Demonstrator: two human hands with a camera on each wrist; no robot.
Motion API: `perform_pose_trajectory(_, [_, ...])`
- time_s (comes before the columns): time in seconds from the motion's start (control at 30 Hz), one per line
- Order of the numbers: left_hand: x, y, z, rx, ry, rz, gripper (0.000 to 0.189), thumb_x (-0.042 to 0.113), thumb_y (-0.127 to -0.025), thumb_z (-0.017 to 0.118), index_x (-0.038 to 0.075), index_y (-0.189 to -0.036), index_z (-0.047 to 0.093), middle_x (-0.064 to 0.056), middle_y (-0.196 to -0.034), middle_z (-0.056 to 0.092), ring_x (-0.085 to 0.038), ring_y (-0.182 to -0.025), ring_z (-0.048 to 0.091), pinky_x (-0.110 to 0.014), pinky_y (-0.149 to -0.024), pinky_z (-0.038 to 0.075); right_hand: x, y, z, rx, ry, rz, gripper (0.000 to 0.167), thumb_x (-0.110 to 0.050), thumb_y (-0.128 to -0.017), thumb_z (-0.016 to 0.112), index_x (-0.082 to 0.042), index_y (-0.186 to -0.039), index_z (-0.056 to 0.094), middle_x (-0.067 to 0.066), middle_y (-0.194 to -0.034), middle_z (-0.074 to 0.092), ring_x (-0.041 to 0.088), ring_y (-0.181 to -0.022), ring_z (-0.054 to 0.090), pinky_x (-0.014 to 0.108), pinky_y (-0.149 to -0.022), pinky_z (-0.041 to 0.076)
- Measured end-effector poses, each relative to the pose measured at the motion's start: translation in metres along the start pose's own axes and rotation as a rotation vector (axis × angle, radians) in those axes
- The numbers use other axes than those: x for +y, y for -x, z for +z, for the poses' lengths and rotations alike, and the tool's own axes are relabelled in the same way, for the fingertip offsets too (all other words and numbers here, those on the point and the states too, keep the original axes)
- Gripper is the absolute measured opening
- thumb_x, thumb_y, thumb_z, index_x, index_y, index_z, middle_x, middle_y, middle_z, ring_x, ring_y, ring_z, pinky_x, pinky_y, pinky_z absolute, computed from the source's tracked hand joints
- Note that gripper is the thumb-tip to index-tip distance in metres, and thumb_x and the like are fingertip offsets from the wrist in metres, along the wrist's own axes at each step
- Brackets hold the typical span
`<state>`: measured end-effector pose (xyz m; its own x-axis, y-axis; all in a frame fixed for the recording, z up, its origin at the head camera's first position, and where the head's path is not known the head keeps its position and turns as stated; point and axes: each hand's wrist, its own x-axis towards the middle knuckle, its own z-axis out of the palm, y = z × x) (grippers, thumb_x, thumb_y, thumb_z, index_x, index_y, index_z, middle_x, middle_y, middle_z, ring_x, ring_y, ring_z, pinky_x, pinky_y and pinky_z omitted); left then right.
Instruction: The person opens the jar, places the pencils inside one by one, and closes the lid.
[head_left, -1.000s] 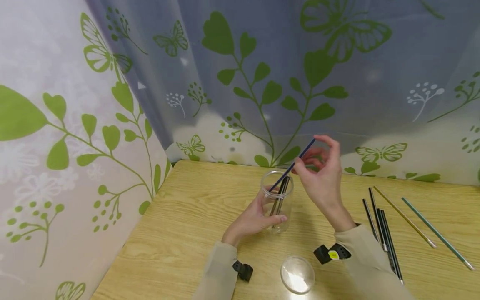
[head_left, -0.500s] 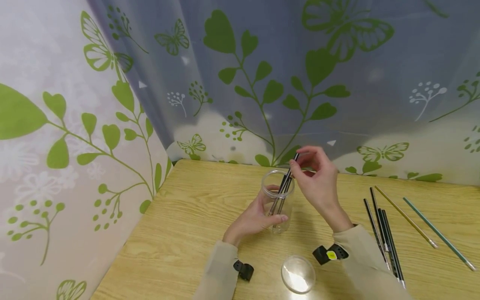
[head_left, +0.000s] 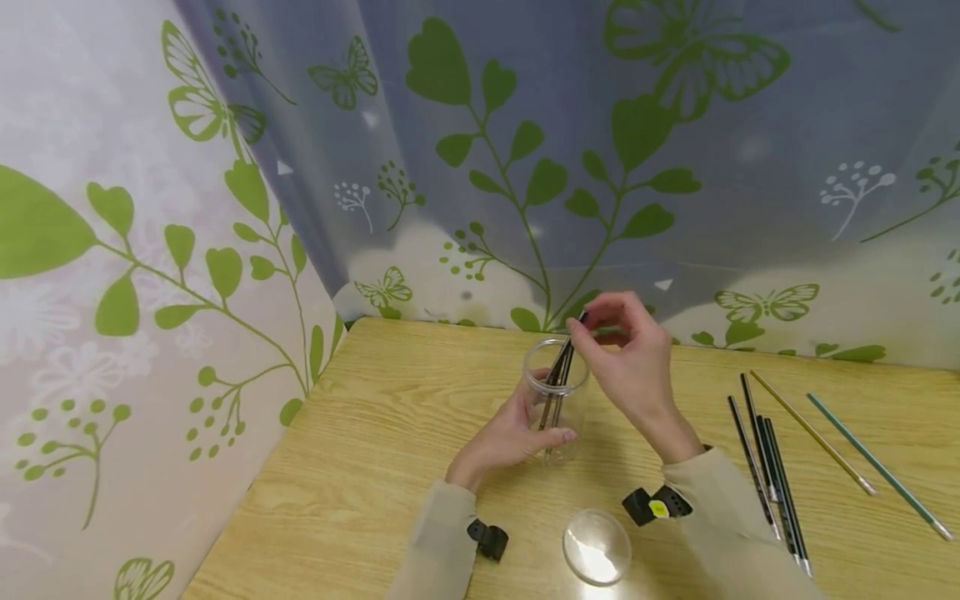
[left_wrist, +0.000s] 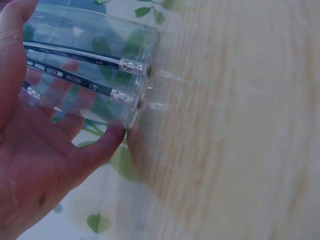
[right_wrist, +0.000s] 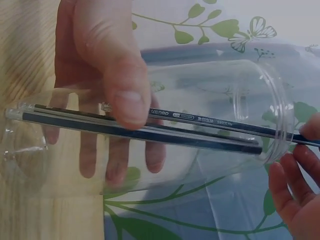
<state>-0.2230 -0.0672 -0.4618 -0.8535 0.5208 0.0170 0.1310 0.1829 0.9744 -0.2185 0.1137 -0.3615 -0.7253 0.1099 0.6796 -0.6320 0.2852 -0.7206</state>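
A clear plastic jar (head_left: 572,412) stands upright on the wooden table, my left hand (head_left: 504,433) curled round its side. Through the wall in the right wrist view, two dark pencils (right_wrist: 75,125) lean inside with their eraser ends at the bottom. My right hand (head_left: 636,371) pinches the upper end of another dark pencil (right_wrist: 220,125) just above the rim, between thumb and fingers (right_wrist: 287,195). Most of this pencil's length is down inside the jar. In the left wrist view, silver ferrules (left_wrist: 131,66) and printed "HB" marks show near the jar's base.
A round clear lid (head_left: 597,547) lies in front of the jar. Several black pencils (head_left: 780,492), a gold pencil (head_left: 813,433) and a teal pencil (head_left: 877,467) lie at the right. Patterned curtain (head_left: 480,250) hangs behind the table's back edge.
My right hand has come down and left, and the pencil it pinches has gone from slanting across the rim to standing steeper and deeper in the jar. My left hand stays put.
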Motion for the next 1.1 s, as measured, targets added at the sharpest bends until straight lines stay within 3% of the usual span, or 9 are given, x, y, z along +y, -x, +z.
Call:
perform_pose_trajectory(0.2, [-0.002, -0.002, 0.000, 0.005, 0.008, 0.017, 0.076, 0.019, -0.089, 0.079, 0.037, -0.149, 0.035, -0.003, -0.160, 0.045, -0.018, -0.150, 0.037, -0.057, -0.123, 0.024, -0.002, -0.005, 0.004, -0.057, 0.024, -0.033, 0.021, 0.001, -0.086, 0.078, 0.002, -0.103, 0.066, 0.012, -0.088, 0.071, -0.001, -0.079, 0.065, 0.015, -0.071, 0.055])
perform_pose_trajectory(0.37, [-0.003, -0.002, 0.001, 0.002, 0.015, 0.014, 0.075, 0.017, -0.090, 0.078, 0.036, -0.149, 0.035, -0.004, -0.160, 0.046, -0.017, -0.150, 0.037, -0.056, -0.124, 0.024, 0.003, -0.004, 0.005, -0.115, 0.072, 0.050, 0.016, -0.006, -0.088, 0.079, -0.002, -0.101, 0.069, 0.009, -0.090, 0.074, -0.003, -0.081, 0.064, 0.016, -0.070, 0.055])
perform_pose_trajectory(0.6, [-0.002, 0.000, 0.001, 0.021, 0.006, -0.041, 0.079, 0.024, -0.089, 0.080, 0.037, -0.151, 0.033, 0.008, -0.155, 0.048, -0.021, -0.149, 0.040, -0.056, -0.122, 0.028, 0.010, -0.001, 0.004, -0.161, 0.098, 0.187, 0.012, -0.017, -0.092, 0.077, -0.009, -0.097, 0.070, 0.005, -0.092, 0.073, -0.002, -0.083, 0.064, 0.017, -0.070, 0.056])
perform_pose_trajectory(0.8, [-0.001, -0.001, 0.000, 0.027, -0.027, -0.043, 0.076, 0.028, -0.089, 0.080, 0.035, -0.150, 0.035, 0.004, -0.152, 0.052, -0.023, -0.145, 0.044, -0.057, -0.119, 0.031, 0.010, -0.004, 0.002, -0.225, 0.116, 0.282, 0.014, -0.021, -0.094, 0.075, -0.009, -0.095, 0.069, 0.007, -0.094, 0.072, 0.005, -0.087, 0.065, 0.017, -0.071, 0.056])
perform_pose_trajectory(1.1, [-0.002, -0.001, 0.001, 0.021, -0.013, -0.009, 0.073, 0.019, -0.090, 0.079, 0.038, -0.147, 0.037, 0.009, -0.147, 0.056, -0.020, -0.143, 0.046, -0.058, -0.120, 0.029, 0.008, 0.000, -0.001, -0.229, 0.152, 0.285, 0.012, -0.016, -0.094, 0.071, -0.007, -0.091, 0.064, 0.009, -0.092, 0.070, 0.010, -0.087, 0.064, 0.017, -0.070, 0.055])
